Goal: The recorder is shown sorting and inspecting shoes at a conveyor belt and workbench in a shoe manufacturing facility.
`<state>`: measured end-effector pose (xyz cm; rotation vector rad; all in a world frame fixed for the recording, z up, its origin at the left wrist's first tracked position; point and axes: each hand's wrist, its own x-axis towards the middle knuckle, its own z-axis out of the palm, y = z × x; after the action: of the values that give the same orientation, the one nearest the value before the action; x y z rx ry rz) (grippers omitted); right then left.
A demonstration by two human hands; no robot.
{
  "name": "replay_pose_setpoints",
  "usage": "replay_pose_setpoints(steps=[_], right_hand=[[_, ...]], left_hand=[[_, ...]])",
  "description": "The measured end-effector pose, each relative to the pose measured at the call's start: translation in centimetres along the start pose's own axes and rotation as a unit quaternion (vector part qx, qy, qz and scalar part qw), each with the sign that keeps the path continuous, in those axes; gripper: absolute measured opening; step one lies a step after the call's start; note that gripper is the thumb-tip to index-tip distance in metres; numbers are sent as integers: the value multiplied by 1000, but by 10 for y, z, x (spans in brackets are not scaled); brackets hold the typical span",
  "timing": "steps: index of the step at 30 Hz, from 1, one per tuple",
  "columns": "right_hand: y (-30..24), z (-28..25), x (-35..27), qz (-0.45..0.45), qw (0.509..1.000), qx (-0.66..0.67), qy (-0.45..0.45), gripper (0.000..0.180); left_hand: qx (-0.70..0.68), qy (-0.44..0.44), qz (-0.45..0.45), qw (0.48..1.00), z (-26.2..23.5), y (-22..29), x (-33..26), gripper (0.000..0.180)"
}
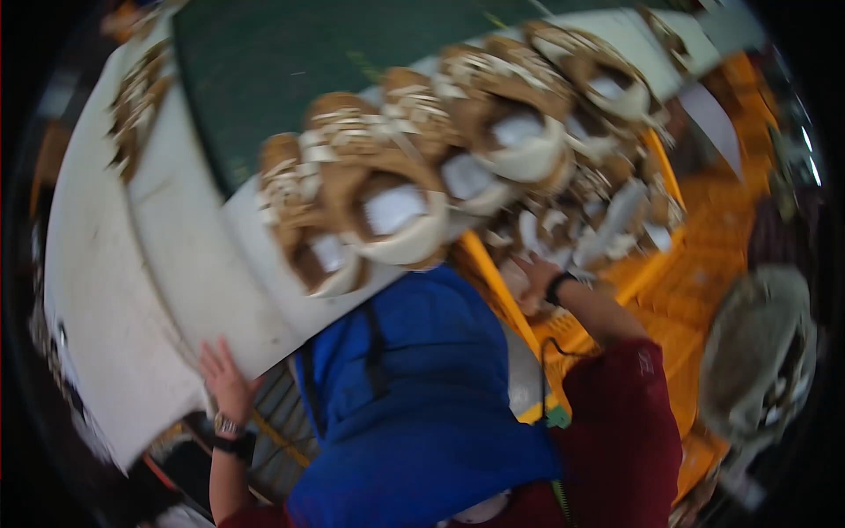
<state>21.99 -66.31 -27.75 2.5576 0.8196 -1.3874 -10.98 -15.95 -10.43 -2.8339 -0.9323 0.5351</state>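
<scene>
My left hand (231,384) rests at the near edge of the white tabletop (198,290), its fingers spread and nothing in it. At the near left part of a yellow crate (502,286), my right hand (532,280) reaches in over the contents, its fingers blurred but seemingly stretched out. Inside the crate lie jumbled brown and white pieces (607,229), too blurred to name. A row of tan sneakers (387,176) with cream laces and cream heels stands on the table between and beyond my hands, heels toward me, white paper-like pieces showing inside.
A dark green surface (290,70) lies behind the sneakers. More tan shoes (136,110) sit at the far left. Orange crates or panels (687,308) fill the right side, beside a grey-green sack-like thing (759,352). A blue apron (414,378) covers my front.
</scene>
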Motion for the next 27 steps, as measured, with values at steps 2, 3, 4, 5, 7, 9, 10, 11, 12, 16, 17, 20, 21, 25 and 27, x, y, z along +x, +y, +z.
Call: replay_pose_setpoints(steps=[2,3,4,5,7,9,10,11,12,16,17,20,21,25,27], right_hand=[[5,17,0,0,999,6,-34,91],[3,24,6,-18,999,3,-32,84],[-3,32,14,-38,999,-13,-31,68],[0,36,29,-51,997,-42,-32,54],[1,47,41,-73,997,-15,-16,40],[5,58,52,-80,997,4,-8,27],[7,63,57,-39,997,62,38,24],[9,67,63,1,989,117,95,21],[6,70,75,61,972,188,128,22],[-26,84,132,128,932,304,152,36],[-28,86,142,108,918,354,144,39],[-27,62,165,50,934,349,58,40],[-26,51,162,6,962,272,31,37],[-33,-10,157,24,988,89,124,25],[-46,-22,170,14,982,48,180,21]], left_hand=[[-51,6,41,998,0,-1,-2,112],[-35,16,70,997,2,0,-2,112],[-46,18,66,997,3,-2,-5,112],[-76,15,64,995,5,1,-4,111],[-43,9,49,998,6,3,-5,111],[-51,22,73,996,5,6,-5,111],[-36,18,73,997,4,8,-4,111],[-41,12,62,997,3,9,-4,110],[-61,16,63,996,1,10,-4,109],[-34,10,81,996,-2,11,-4,105],[-29,12,87,996,-2,11,-4,105],[-35,-2,79,996,0,9,-4,107],[-32,1,88,996,1,9,-3,107],[-40,-4,89,995,3,4,-3,108],[-34,-9,83,996,3,3,-3,109]])
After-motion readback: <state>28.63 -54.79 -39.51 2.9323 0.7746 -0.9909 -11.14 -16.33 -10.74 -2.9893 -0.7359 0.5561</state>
